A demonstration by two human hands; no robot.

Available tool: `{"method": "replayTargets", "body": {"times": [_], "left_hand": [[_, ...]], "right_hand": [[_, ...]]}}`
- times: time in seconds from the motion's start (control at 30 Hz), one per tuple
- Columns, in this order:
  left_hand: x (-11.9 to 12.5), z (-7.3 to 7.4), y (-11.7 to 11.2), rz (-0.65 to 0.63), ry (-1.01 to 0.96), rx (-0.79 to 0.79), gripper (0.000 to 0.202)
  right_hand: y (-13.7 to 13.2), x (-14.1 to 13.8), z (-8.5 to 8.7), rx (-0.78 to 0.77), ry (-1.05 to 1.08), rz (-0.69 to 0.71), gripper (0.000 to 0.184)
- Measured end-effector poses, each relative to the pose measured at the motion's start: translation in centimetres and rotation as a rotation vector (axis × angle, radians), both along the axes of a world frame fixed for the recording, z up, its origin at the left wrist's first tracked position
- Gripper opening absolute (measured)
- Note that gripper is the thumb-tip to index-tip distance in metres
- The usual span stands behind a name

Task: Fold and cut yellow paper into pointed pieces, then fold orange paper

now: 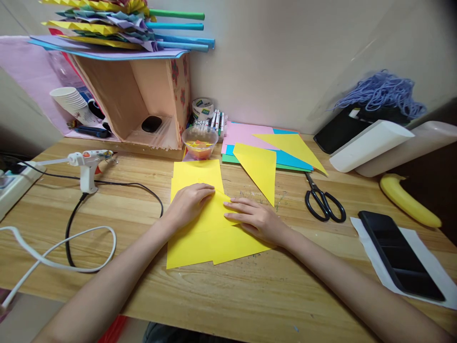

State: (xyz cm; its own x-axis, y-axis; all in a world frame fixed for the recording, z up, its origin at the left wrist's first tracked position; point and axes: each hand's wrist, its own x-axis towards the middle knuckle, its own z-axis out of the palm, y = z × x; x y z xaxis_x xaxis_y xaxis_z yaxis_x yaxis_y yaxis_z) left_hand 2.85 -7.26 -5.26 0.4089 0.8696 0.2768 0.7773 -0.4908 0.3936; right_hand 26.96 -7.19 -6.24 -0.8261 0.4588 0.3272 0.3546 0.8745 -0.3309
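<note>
Left hand [191,202] and right hand [255,219] pressed flat on folded yellow paper [203,238], fingers spread, scissors [324,202] nearby on wooden table [250,295]

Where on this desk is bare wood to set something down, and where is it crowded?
Bare wood runs along the near edge below the yellow paper, between the forearms. Another patch lies between the cable and the paper's left side, a smaller one between the right hand and the scissors. Crowded at the back: box, bowl, markers, coloured sheets.
</note>
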Motion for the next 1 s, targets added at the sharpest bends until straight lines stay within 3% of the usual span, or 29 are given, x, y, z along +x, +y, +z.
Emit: {"method": "replayTargets", "body": {"times": [0.33,0.73,1.0], "left_hand": [[0.1,-0.1,0.1,0.002,-0.015,-0.039,0.028],[2.0,-0.3,-1.7,0.132,0.224,0.008,0.037],[2.3,-0.8,-1.6,0.185,0.306,0.058,0.039]], "right_hand": [[0.1,0.0,-0.1,-0.006,-0.014,0.0,0.033],[0.0,0.0,-0.1,0.0,-0.006,0.002,0.037],[0.0,0.0,-0.1,-0.015,-0.014,0.005,0.038]]}}
